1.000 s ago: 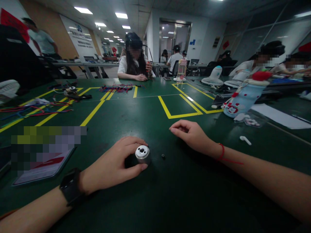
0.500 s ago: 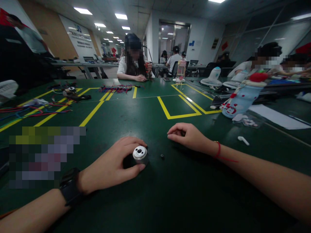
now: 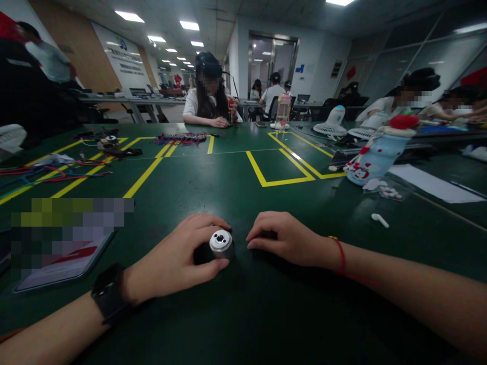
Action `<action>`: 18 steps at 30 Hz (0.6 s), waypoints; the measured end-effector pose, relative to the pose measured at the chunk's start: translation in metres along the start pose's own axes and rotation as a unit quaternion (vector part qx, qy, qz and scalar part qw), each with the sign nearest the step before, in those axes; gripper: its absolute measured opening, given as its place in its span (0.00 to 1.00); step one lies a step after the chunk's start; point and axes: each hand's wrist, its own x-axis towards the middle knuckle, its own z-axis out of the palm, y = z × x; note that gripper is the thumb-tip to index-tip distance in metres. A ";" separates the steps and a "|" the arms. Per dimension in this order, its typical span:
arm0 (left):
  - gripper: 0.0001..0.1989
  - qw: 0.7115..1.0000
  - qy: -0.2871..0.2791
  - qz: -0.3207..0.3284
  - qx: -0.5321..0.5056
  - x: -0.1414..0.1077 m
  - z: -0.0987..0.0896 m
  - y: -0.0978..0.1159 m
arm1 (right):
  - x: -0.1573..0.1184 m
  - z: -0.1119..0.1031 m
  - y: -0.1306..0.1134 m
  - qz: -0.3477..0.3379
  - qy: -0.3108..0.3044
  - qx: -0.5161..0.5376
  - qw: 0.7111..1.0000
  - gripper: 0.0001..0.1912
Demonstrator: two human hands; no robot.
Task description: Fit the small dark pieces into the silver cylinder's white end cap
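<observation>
My left hand [image 3: 186,248] curls its thumb and fingers around a short silver metal cylinder [image 3: 221,246], which stands upright on the green table. The cylinder's top face has a dark centre hole and smaller holes beside it. Just right of it, my right hand [image 3: 283,237] rests low at the tabletop with thumb and fingertips drawn close together. Those fingertips cover the spot where a small dark ring-like part lay; the part itself is hidden, so I cannot see whether it is between them.
A tablet-like device [image 3: 57,276], partly blurred out, lies at left. Loose wires [image 3: 76,170] and a wire bundle [image 3: 180,139] are farther back. On the right are a white earbud [image 3: 379,220], a blue bottle [image 3: 378,157] and paper [image 3: 437,183]. A person [image 3: 209,96] sits opposite.
My right hand has come left and toward me, over the small dark part, which no longer shows. My left hand stays around the metal cylinder, almost unmoved.
</observation>
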 end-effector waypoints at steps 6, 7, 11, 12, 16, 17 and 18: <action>0.15 0.999 -0.018 0.014 0.033 0.004 0.003 0.003 | 0.013 0.008 -0.022 -0.052 0.138 0.074 0.986 0.06; 0.15 0.999 -0.022 0.012 0.037 0.005 0.004 0.003 | 0.015 0.010 -0.025 -0.061 0.131 0.083 0.986 0.05; 0.15 0.998 -0.029 0.010 0.046 0.005 0.004 0.004 | 0.016 0.012 -0.033 -0.060 0.113 0.097 0.987 0.04; 0.15 0.998 -0.032 0.010 0.048 0.005 0.004 0.004 | 0.016 0.012 -0.034 -0.057 0.115 0.095 0.987 0.04; 0.17 0.997 -0.042 0.008 0.059 0.005 0.002 0.006 | 0.016 0.012 -0.036 -0.050 0.128 0.093 0.986 0.05; 0.17 0.997 -0.043 0.007 0.060 0.005 0.001 0.006 | 0.016 0.013 -0.036 -0.051 0.131 0.094 0.986 0.05; 0.17 0.997 -0.043 0.007 0.061 0.005 0.001 0.006 | 0.016 0.013 -0.036 -0.052 0.133 0.094 0.985 0.05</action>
